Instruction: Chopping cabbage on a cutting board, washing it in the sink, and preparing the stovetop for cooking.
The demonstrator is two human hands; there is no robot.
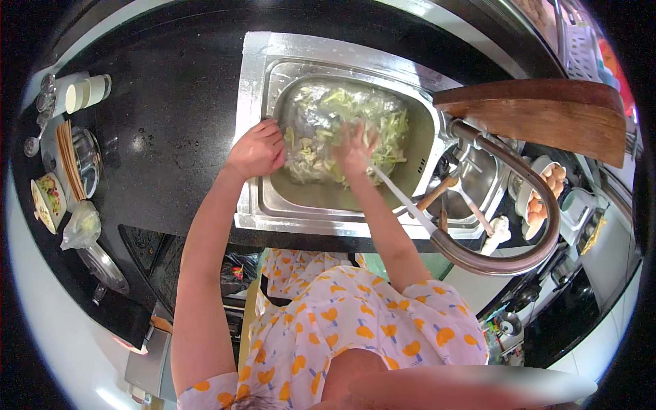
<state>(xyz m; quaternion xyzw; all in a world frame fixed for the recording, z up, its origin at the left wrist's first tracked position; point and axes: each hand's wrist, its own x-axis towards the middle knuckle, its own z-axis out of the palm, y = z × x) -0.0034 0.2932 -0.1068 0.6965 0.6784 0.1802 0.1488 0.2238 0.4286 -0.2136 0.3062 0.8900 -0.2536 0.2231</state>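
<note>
A stainless steel sink basin (pixel 318 197) holds water and loose, cut leafy green vegetables (pixel 392 130). My right hand (pixel 356 146) is down among the greens in the middle of the basin, fingers spread and blurred. Beside its wrist, a white stream of water (pixel 392 187) runs in from the curved faucet spout (pixel 512 266). At the basin's left rim rests my left hand (pixel 259 151), its fingers curled into a loose fist, with no object showing in it. The underside of that hand is hidden.
The faucet spout arches across the right side. A thick wooden board (pixel 533 118) juts over the sink's back right. Wooden-handled tools (pixel 435 195) lie across a smaller sink bowl (pixel 484 179). Beyond stands a bowl of eggs (pixel 543 197). Cups (pixel 87 95) and a floral pot (pixel 49 202) stand far left.
</note>
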